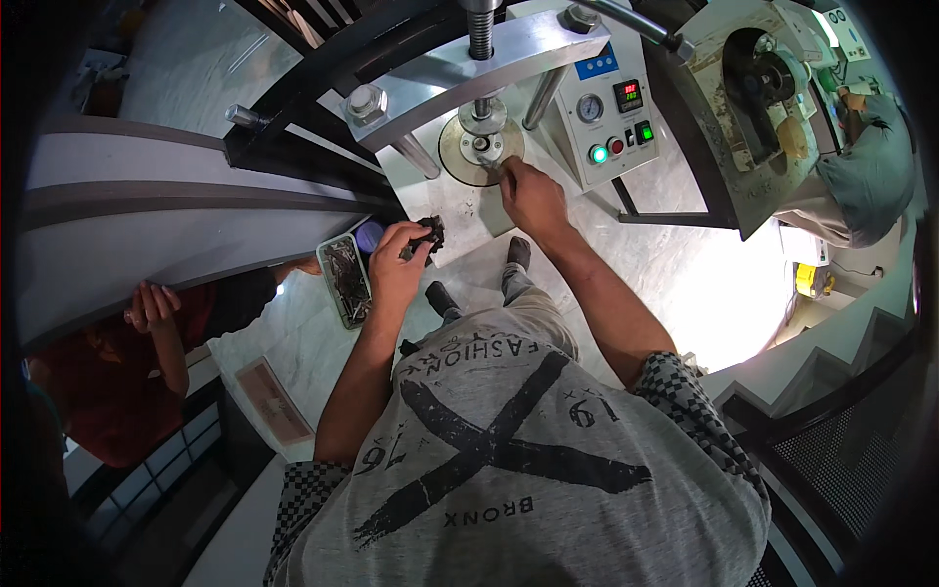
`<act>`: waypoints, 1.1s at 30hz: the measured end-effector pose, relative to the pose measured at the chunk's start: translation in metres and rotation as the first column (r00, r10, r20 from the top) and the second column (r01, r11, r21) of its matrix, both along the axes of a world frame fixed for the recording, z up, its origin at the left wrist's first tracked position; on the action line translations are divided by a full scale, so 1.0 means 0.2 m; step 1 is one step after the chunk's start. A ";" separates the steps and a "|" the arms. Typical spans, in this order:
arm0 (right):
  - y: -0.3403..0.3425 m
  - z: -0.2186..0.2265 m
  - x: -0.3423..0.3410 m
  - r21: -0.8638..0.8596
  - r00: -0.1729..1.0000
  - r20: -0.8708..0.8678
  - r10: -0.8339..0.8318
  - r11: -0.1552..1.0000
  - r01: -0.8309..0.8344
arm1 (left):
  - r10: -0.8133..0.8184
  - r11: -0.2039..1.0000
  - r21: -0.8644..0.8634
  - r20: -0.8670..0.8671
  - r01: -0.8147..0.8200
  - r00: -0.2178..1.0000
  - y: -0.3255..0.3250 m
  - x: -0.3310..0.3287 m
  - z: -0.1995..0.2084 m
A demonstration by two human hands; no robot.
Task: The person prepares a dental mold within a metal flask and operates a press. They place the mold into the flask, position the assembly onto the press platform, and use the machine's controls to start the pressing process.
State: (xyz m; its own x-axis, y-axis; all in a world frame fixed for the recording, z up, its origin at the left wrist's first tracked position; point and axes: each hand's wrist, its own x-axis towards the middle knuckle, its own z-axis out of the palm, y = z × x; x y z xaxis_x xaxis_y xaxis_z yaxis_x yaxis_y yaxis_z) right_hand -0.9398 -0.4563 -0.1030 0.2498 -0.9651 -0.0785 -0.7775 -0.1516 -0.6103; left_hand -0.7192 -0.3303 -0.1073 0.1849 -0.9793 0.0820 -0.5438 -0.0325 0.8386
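Observation:
My left hand (397,262) is closed in a pinch on a dark, crumbly-looking lump (426,238) at the near left edge of the press table (411,191). Further right, my right hand (534,199) reaches to the near right rim of a round metal plate (454,155). Its fingers are drawn together there, and whatever they hold is hidden. A metal fitting (481,147) sits in the middle of the plate, directly under the threaded screw (480,34) of the press. Small dark crumbs lie on the table between my hands.
The press crossbar (479,73) spans above the plate on two posts. A control box (603,122) stands to its right. A tray of small dark pieces (344,279) and a purple round container (370,236) sit left. Other people (866,171) are at both sides.

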 end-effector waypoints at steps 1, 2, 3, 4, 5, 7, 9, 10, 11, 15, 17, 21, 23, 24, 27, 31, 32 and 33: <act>-0.01 -0.01 0.00 0.001 1.000 -0.001 -0.003 1.000 0.003 | 0.004 1.000 0.013 0.004 -0.005 1.000 0.00 0.00 0.01; -0.02 -0.01 -0.01 -0.002 0.999 -0.004 -0.040 0.999 0.040 | 0.009 1.000 0.026 0.007 -0.009 1.000 0.00 -0.01 0.01; -0.02 -0.02 -0.01 -0.004 0.997 -0.007 -0.077 0.997 0.077 | 0.006 1.000 0.027 0.006 -0.006 1.000 0.00 -0.01 0.02; -0.02 0.00 -0.01 -0.004 0.997 -0.005 -0.079 0.997 0.079 | 0.002 1.000 0.016 0.008 -0.002 1.000 -0.01 -0.01 0.02; -0.02 0.01 0.00 0.039 0.999 -0.044 -0.022 0.999 0.024 | -0.003 1.000 0.006 0.010 0.003 1.000 -0.01 -0.01 0.02; -0.03 0.04 0.01 0.085 0.996 -0.083 0.036 0.996 -0.029 | 0.007 1.000 0.011 0.010 -0.007 1.000 -0.01 -0.01 0.02; -0.05 0.06 0.03 0.026 0.996 0.012 -0.085 0.996 0.085 | 0.019 1.000 0.017 0.006 -0.019 1.000 0.00 -0.01 0.01; -0.04 0.05 0.03 0.023 0.996 0.012 -0.086 0.996 0.086 | 0.015 1.000 0.014 0.007 -0.015 1.000 -0.01 -0.01 0.02; -0.03 0.03 0.03 0.047 0.998 -0.023 -0.051 0.998 0.052 | 0.012 1.000 0.011 0.009 -0.012 1.000 -0.02 -0.01 0.03; -0.02 0.00 0.03 0.028 0.994 0.053 -0.094 0.995 0.093 | 0.010 1.000 0.020 -0.017 -0.009 1.000 -0.01 -0.01 0.03; -0.01 -0.02 0.03 0.019 0.993 0.026 -0.119 0.993 0.118 | 0.008 1.000 0.023 0.016 -0.009 1.000 -0.02 -0.01 0.05; 0.00 0.01 0.05 0.079 0.995 0.058 -0.078 0.994 0.073 | 0.001 1.000 0.017 -0.022 -0.001 1.000 -0.01 -0.01 0.03; -0.01 0.02 0.05 0.086 0.985 0.086 -0.150 0.986 0.143 | 0.010 1.000 0.005 0.011 -0.010 1.000 -0.01 0.00 0.03; 0.01 0.00 0.04 0.099 0.995 0.042 -0.088 0.992 0.083 | 0.009 1.000 0.001 0.011 -0.009 1.000 -0.01 0.00 0.03; 0.03 0.00 0.07 0.097 0.995 0.091 -0.049 0.995 0.040 | -0.011 1.000 0.018 -0.002 0.011 1.000 -0.01 0.00 0.03; 0.03 0.01 0.07 0.138 0.990 0.065 -0.122 0.984 0.112 | 0.003 1.000 0.028 -0.005 -0.003 1.000 -0.01 -0.01 0.05; 0.03 0.01 0.08 0.160 0.998 0.027 -0.063 0.985 0.058 | -0.003 1.000 0.003 -0.005 0.003 1.000 -0.02 -0.01 0.05; 0.03 0.01 0.08 0.156 0.998 0.028 -0.063 0.986 0.058 | -0.003 1.000 -0.002 -0.004 0.003 1.000 -0.02 0.00 0.05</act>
